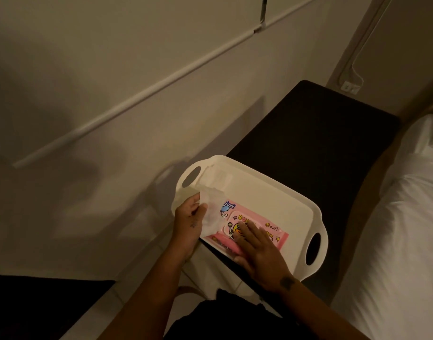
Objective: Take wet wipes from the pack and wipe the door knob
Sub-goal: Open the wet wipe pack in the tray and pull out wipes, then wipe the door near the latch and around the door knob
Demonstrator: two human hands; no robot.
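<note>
The left hand point(189, 224) pinches a white wet wipe point(210, 212) in its grip. The right hand point(259, 251) lies flat, fingers released, on the pink wet wipes pack point(271, 231) at the near edge of the white tray point(271, 192), on the dark bench point(320, 133).

A pink pack of wet wipes point(247, 231), printed with cartoon figures, stars and yellow lettering, lay flat in a white two-handled tray point(271, 192), toward the tray's 7 o'clock corner. Its white lid flap faced up, partly covered by the right hand point(259, 251) pressing down flat on it. At the pack's 10 o'clock end, a thin white wipe point(210, 209), crumpled and translucent, was held in the fingers point(198, 209) of the left hand point(188, 224), overlapping that corner of the pack.
</note>
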